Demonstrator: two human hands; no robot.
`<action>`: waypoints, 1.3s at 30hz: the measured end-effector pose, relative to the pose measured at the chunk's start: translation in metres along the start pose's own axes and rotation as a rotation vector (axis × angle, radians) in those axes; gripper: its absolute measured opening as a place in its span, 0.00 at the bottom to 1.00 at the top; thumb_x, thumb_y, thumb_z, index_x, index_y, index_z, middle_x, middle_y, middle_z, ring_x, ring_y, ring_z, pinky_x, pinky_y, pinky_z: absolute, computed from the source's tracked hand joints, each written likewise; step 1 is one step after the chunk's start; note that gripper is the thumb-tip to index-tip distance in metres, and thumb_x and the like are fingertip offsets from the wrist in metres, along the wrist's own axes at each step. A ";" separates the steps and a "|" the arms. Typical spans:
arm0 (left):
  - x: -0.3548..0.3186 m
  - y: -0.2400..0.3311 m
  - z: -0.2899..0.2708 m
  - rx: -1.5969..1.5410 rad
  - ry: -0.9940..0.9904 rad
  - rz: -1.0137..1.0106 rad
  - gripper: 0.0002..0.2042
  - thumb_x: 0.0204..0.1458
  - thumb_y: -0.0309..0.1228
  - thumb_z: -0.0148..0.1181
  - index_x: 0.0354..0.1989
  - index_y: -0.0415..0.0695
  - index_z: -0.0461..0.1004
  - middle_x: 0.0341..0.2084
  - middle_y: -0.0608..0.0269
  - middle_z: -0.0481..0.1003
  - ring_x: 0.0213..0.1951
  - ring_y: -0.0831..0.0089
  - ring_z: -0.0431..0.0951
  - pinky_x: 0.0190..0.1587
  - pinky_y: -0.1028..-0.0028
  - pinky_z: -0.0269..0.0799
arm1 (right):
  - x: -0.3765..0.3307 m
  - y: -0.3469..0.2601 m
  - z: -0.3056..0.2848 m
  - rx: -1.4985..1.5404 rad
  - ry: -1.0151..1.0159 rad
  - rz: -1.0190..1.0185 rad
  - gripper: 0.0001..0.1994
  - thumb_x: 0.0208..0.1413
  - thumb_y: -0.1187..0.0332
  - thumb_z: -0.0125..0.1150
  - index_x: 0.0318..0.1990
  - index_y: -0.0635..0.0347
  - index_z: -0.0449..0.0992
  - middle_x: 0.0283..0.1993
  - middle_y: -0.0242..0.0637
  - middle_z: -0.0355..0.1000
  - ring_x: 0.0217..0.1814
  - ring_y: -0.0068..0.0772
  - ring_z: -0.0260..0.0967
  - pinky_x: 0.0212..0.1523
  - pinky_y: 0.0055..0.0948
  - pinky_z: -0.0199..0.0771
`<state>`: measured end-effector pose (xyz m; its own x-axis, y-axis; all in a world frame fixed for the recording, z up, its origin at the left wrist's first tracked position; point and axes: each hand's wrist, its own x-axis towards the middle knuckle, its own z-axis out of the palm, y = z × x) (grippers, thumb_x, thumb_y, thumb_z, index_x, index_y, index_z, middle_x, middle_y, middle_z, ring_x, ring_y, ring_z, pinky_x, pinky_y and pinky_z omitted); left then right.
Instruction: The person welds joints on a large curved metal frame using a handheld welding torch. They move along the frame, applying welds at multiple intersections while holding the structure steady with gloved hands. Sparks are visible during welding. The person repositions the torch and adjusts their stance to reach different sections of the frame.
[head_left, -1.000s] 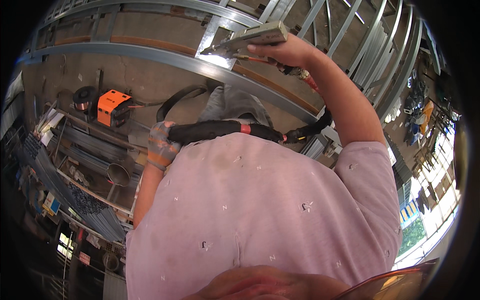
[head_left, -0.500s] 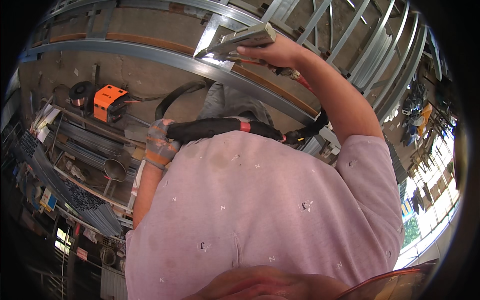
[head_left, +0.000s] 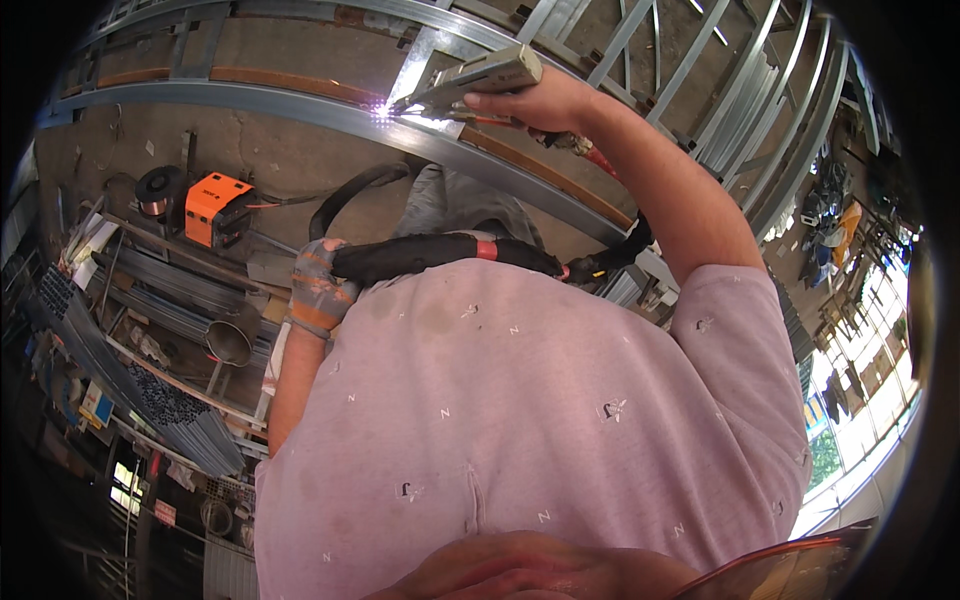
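While the steel frame rail (head_left: pixel 250 98) spans the upper view, the right hand (head_left: pixel 545 100) grasps the welding torch (head_left: pixel 478 80) above it, the torch nozzle touching the rail where a bright arc (head_left: pixel 383 112) shows. The left hand (head_left: pixel 318 285), in a grey and orange glove, is clenched around the black cable hose (head_left: pixel 440 255) lower down, near the chest.
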<state>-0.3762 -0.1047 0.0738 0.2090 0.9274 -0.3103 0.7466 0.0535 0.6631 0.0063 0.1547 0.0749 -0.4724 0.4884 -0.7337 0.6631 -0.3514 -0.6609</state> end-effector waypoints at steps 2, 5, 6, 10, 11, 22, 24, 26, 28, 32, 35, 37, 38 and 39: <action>0.000 0.003 -0.002 0.000 0.013 0.020 0.20 0.43 0.29 0.70 0.47 0.43 0.77 0.39 0.51 0.79 0.43 0.48 0.80 0.49 0.57 0.76 | 0.001 0.001 0.000 -0.008 0.004 -0.012 0.28 0.60 0.36 0.69 0.57 0.43 0.86 0.34 0.28 0.80 0.30 0.22 0.72 0.31 0.28 0.76; 0.002 0.005 -0.002 0.002 0.021 0.029 0.19 0.44 0.28 0.70 0.47 0.42 0.77 0.39 0.51 0.78 0.42 0.47 0.79 0.49 0.57 0.76 | 0.002 0.002 0.000 -0.023 -0.004 -0.019 0.27 0.60 0.37 0.69 0.58 0.42 0.86 0.36 0.28 0.81 0.30 0.22 0.72 0.31 0.28 0.77; 0.002 0.007 -0.003 -0.002 0.022 0.030 0.19 0.44 0.28 0.70 0.47 0.42 0.77 0.38 0.51 0.78 0.42 0.47 0.79 0.48 0.57 0.76 | 0.001 0.001 0.000 -0.020 0.003 -0.031 0.26 0.60 0.39 0.70 0.57 0.43 0.86 0.35 0.28 0.81 0.29 0.22 0.72 0.31 0.28 0.77; 0.005 0.019 -0.008 -0.001 0.036 0.034 0.19 0.44 0.28 0.70 0.46 0.42 0.77 0.38 0.50 0.78 0.42 0.47 0.79 0.48 0.56 0.75 | 0.001 -0.001 -0.002 0.001 -0.022 -0.045 0.22 0.59 0.46 0.74 0.53 0.47 0.87 0.32 0.28 0.78 0.28 0.22 0.71 0.27 0.27 0.75; 0.004 0.021 -0.008 0.005 0.042 0.034 0.19 0.44 0.28 0.70 0.46 0.42 0.76 0.38 0.50 0.78 0.42 0.47 0.79 0.48 0.56 0.75 | 0.001 0.000 -0.002 0.009 -0.042 -0.041 0.20 0.59 0.47 0.75 0.52 0.48 0.87 0.31 0.28 0.77 0.28 0.22 0.71 0.26 0.26 0.74; 0.004 0.021 -0.011 0.023 0.062 0.063 0.19 0.45 0.28 0.70 0.47 0.41 0.77 0.38 0.49 0.79 0.42 0.47 0.80 0.48 0.57 0.77 | 0.006 0.001 -0.007 0.004 -0.077 0.016 0.14 0.57 0.56 0.76 0.42 0.56 0.86 0.26 0.27 0.71 0.24 0.23 0.68 0.25 0.27 0.73; 0.002 0.016 -0.008 0.025 0.074 0.065 0.20 0.45 0.28 0.71 0.48 0.41 0.77 0.38 0.49 0.79 0.43 0.47 0.80 0.48 0.57 0.77 | 0.006 0.000 -0.008 -0.001 -0.074 0.035 0.14 0.56 0.57 0.76 0.42 0.57 0.86 0.26 0.27 0.71 0.24 0.23 0.68 0.24 0.27 0.73; 0.000 0.009 -0.006 0.023 0.053 0.060 0.20 0.45 0.29 0.71 0.49 0.41 0.77 0.39 0.49 0.79 0.43 0.47 0.80 0.49 0.57 0.77 | 0.004 -0.002 -0.007 0.002 -0.063 0.036 0.13 0.56 0.60 0.77 0.40 0.58 0.84 0.25 0.26 0.71 0.24 0.21 0.67 0.24 0.26 0.71; -0.001 0.005 -0.006 0.026 0.050 0.063 0.21 0.45 0.29 0.71 0.49 0.42 0.77 0.39 0.49 0.79 0.43 0.47 0.80 0.49 0.57 0.77 | 0.003 -0.003 -0.008 0.006 -0.063 0.040 0.12 0.56 0.61 0.76 0.40 0.59 0.83 0.24 0.26 0.70 0.23 0.20 0.67 0.23 0.26 0.70; 0.000 0.008 -0.008 0.017 0.071 0.079 0.21 0.45 0.29 0.71 0.49 0.42 0.77 0.40 0.50 0.79 0.44 0.47 0.80 0.50 0.57 0.77 | 0.002 0.000 -0.008 -0.007 -0.053 0.049 0.13 0.56 0.61 0.76 0.40 0.59 0.83 0.24 0.26 0.70 0.23 0.21 0.67 0.24 0.26 0.71; 0.003 0.010 -0.011 -0.016 0.023 0.051 0.21 0.45 0.29 0.71 0.50 0.42 0.77 0.41 0.50 0.79 0.45 0.47 0.80 0.51 0.57 0.76 | 0.003 0.002 -0.009 -0.015 -0.051 0.044 0.13 0.56 0.61 0.77 0.41 0.59 0.83 0.24 0.26 0.70 0.23 0.21 0.67 0.24 0.26 0.71; 0.000 0.005 -0.009 0.021 0.037 0.059 0.21 0.44 0.28 0.71 0.50 0.42 0.77 0.42 0.50 0.79 0.46 0.47 0.79 0.52 0.57 0.76 | 0.002 0.003 -0.008 -0.018 -0.044 0.043 0.13 0.56 0.61 0.77 0.41 0.59 0.83 0.24 0.26 0.70 0.23 0.21 0.67 0.24 0.26 0.71; -0.001 0.002 -0.007 0.033 0.046 0.058 0.21 0.44 0.28 0.71 0.50 0.42 0.77 0.42 0.49 0.79 0.46 0.47 0.79 0.52 0.57 0.76 | 0.002 0.003 -0.009 -0.018 -0.047 0.045 0.13 0.56 0.61 0.77 0.41 0.59 0.83 0.24 0.26 0.70 0.23 0.20 0.67 0.24 0.26 0.71; -0.002 -0.001 -0.007 0.045 0.054 0.057 0.21 0.44 0.28 0.71 0.50 0.42 0.77 0.42 0.49 0.79 0.46 0.47 0.79 0.52 0.57 0.76 | 0.002 0.004 -0.009 -0.017 -0.049 0.048 0.13 0.56 0.61 0.77 0.41 0.59 0.83 0.24 0.26 0.70 0.24 0.20 0.67 0.24 0.26 0.71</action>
<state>-0.3812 -0.1037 0.0783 0.2185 0.9472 -0.2347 0.7622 -0.0155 0.6471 0.0129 0.1614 0.0721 -0.4677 0.4314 -0.7715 0.6952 -0.3595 -0.6225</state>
